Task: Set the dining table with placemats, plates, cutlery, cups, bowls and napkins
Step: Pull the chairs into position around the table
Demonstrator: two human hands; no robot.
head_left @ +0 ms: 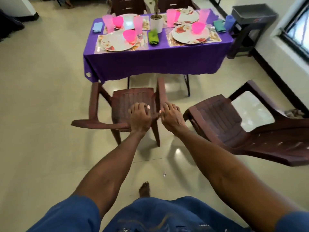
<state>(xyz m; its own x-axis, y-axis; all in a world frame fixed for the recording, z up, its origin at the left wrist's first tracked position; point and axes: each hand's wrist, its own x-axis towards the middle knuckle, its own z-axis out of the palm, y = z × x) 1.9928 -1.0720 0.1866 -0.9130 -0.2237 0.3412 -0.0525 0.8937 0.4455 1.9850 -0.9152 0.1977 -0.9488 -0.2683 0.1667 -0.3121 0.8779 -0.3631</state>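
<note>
My left hand (140, 115) and my right hand (170, 115) both grip the top of the backrest of a brown plastic chair (132, 97), which faces the dining table (150, 61). The table wears a purple cloth. On it lie floral placemats (215, 39), floral plates (113, 43), pink bowls (129, 35) and tall pink cups (107, 22). A green napkin (153, 37) lies at the middle, a blue napkin (97, 27) at the left end and a teal napkin (219, 25) at the right end.
A white pot with a plant (156, 22) stands mid-table. A second brown chair (225, 121) stands askew to my right. Two more chairs (128, 5) sit at the far side. A dark stool (247, 32) carries a grey bin, with a blue bottle (229, 21) beside it.
</note>
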